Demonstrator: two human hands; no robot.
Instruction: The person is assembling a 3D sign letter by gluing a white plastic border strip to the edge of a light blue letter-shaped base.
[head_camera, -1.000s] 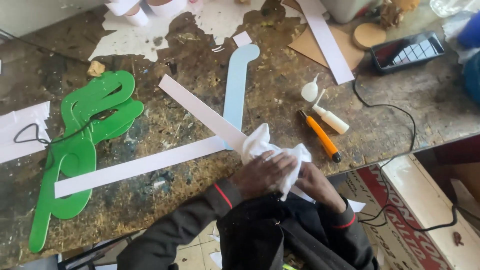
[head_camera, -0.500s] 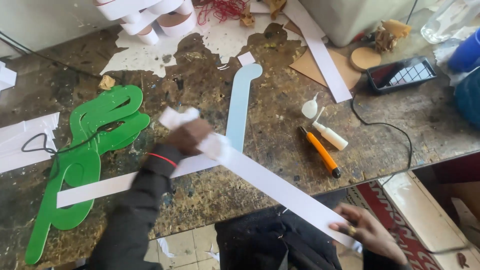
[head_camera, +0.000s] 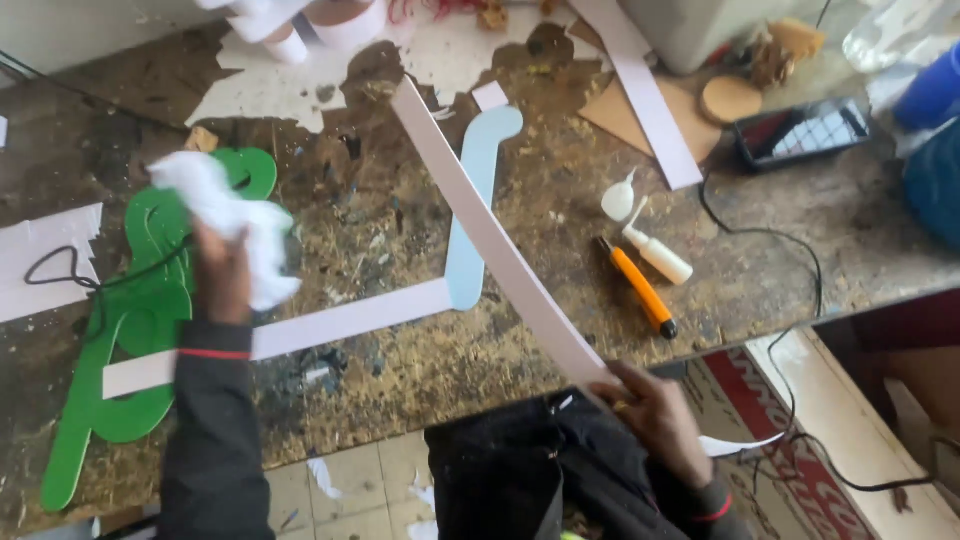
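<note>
My left hand grips a crumpled white cloth above the green cut-out shape on the left of the stained workbench. My right hand pinches the near end of a long white strip, which rises diagonally over the bench toward the back. A second white strip lies flat, its end touching a pale blue curved piece.
An orange utility knife and a small white glue bottle lie right of the strip. A phone with a black cable sits at the back right, beside another white strip and a blue container. Black wire lies at the left.
My left hand has carried the cloth off the long strip to the left, over the green shape. My right hand keeps hold of the strip's near end.
</note>
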